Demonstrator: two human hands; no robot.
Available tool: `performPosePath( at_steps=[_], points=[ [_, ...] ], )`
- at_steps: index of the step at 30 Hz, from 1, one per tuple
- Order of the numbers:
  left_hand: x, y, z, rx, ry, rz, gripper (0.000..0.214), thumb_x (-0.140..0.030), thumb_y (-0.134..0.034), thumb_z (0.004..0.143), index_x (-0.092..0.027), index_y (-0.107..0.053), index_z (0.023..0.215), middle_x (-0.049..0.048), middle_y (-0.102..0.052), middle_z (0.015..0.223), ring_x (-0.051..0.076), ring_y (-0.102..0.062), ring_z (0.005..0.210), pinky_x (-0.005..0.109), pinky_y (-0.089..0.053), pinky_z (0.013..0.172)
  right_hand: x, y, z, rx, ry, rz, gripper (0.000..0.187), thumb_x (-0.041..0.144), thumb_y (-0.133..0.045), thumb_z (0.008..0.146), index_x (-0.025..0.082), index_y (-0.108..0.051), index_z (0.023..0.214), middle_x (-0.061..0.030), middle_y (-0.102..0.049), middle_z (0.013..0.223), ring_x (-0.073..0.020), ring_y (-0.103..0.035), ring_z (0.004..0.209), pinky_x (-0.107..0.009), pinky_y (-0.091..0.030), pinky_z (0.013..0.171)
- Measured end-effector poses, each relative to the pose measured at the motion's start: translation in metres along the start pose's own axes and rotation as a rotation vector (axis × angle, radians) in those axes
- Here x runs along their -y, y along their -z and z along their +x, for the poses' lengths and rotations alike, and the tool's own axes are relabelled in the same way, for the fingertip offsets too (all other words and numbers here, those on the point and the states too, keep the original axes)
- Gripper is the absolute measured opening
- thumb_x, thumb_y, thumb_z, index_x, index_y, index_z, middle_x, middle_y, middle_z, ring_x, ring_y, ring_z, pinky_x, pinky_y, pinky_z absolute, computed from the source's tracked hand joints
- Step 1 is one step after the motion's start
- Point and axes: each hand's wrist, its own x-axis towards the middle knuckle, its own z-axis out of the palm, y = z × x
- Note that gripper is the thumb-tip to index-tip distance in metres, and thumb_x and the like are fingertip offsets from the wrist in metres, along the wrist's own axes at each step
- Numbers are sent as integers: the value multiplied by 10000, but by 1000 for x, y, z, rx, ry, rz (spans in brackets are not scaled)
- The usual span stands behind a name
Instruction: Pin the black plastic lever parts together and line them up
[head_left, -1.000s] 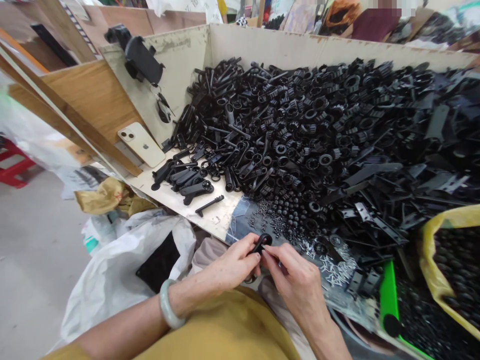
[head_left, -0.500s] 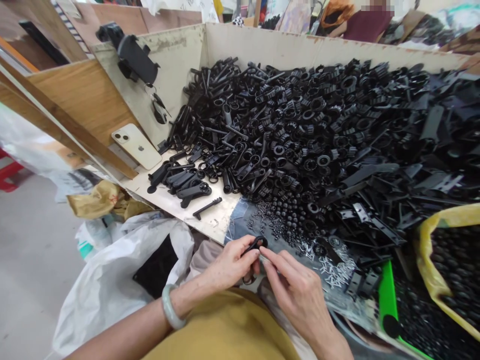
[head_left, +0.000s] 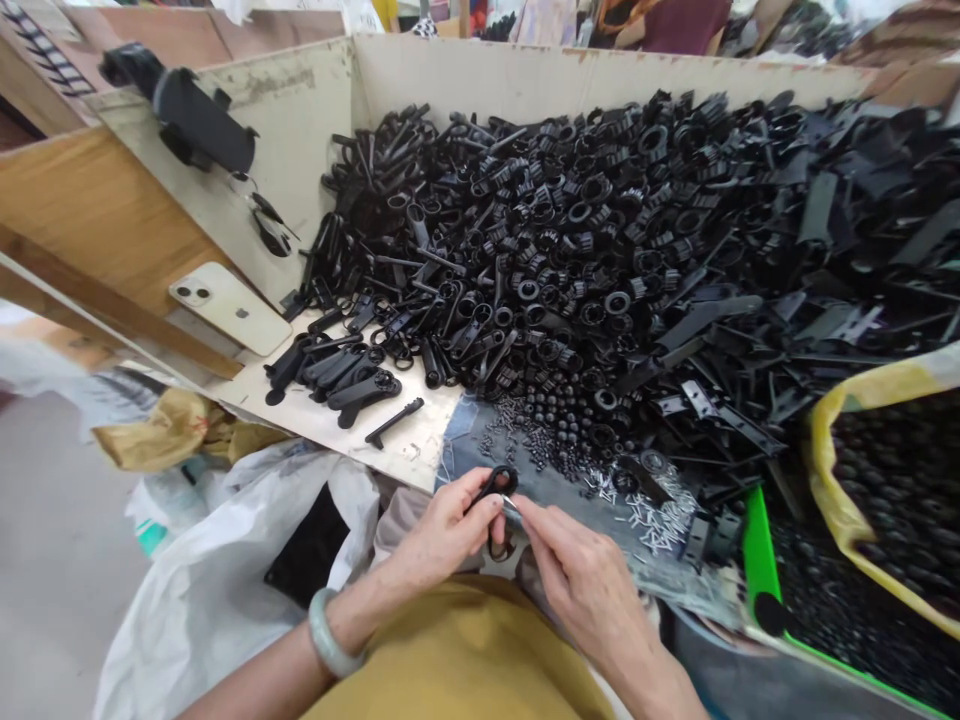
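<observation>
My left hand (head_left: 457,515) is closed round a black plastic ring-ended part (head_left: 501,484), its loop showing above my fingers. Beside it, my right hand (head_left: 581,570) pinches a small silvery metal pin (head_left: 510,503) against that part. How far the pin sits in the part is hidden by my fingertips. Beyond my hands, loose metal pins (head_left: 664,515) lie on a grey-blue cloth (head_left: 540,480), with small black balls (head_left: 562,415) behind them. Several black lever-shaped parts (head_left: 367,392) rest on the pale board to the left, near a single thin black piece (head_left: 395,422).
A large heap of black plastic parts (head_left: 525,240) fills the walled bin. A white phone (head_left: 229,308) leans at the left. At the right are a yellow-rimmed bag (head_left: 829,480) and a green-edged container (head_left: 757,545). A white sack (head_left: 187,600) stands lower left.
The view has shifted so the bin's contents sit further left. The silvery pin now shows more clearly between my hands, which stay together at the black part.
</observation>
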Motion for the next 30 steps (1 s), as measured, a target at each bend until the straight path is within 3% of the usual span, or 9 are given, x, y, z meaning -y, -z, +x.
performPosePath(
  at_steps=[7, 15, 21, 24, 27, 30],
  points=[
    [7, 2, 3, 7, -2, -10, 391, -557, -541, 983, -185, -558, 1103, -32, -611, 662, 67, -380, 460, 210, -260, 460, -1, -3, 4, 56, -39, 26, 415, 92, -412, 991, 234, -684, 1270, -72, -802, 1050, -189, -777, 792, -266, -598, 723],
    [11, -4, 2, -73, -25, 19, 320, -494, -509, 1006, -184, -554, 1064, -43, -575, 650, 71, -384, 461, 209, -286, 446, 13, -9, 9, 190, -136, -315, 481, 14, -551, 884, 245, -674, 1287, -62, -795, 858, -193, -733, 563, -250, -456, 487],
    [7, -11, 5, -163, 15, -65, 352, -537, -604, 933, -202, -538, 1021, -95, -478, 586, 58, -340, 420, 192, -241, 418, 42, -4, 34, 324, -204, -487, 473, -28, -579, 871, 130, -645, 1312, -132, -778, 869, -237, -763, 633, -266, -460, 465],
    [4, -12, 6, -167, 12, -104, 422, -577, -654, 883, -199, -537, 1031, -87, -515, 600, 51, -338, 417, 180, -227, 415, 45, 9, 35, 345, -231, -418, 440, -4, -568, 907, 169, -640, 1305, -107, -787, 938, -229, -774, 701, -268, -493, 535],
    [-4, -9, 4, -212, -6, -111, 464, -596, -670, 870, -195, -548, 1070, -73, -550, 614, 50, -343, 430, 169, -228, 420, 36, 30, 21, 333, -202, -219, 327, 53, -538, 960, 251, -703, 1162, -35, -798, 910, -211, -776, 784, -262, -508, 648],
    [-18, -5, -1, -249, -6, -110, 482, -598, -713, 848, -196, -562, 1065, -70, -552, 599, 47, -342, 436, 160, -212, 422, 13, 53, -2, 219, -216, -2, 277, 211, -524, 1029, 283, -717, 1215, -12, -810, 942, -198, -765, 852, -264, -511, 735]
  ],
)
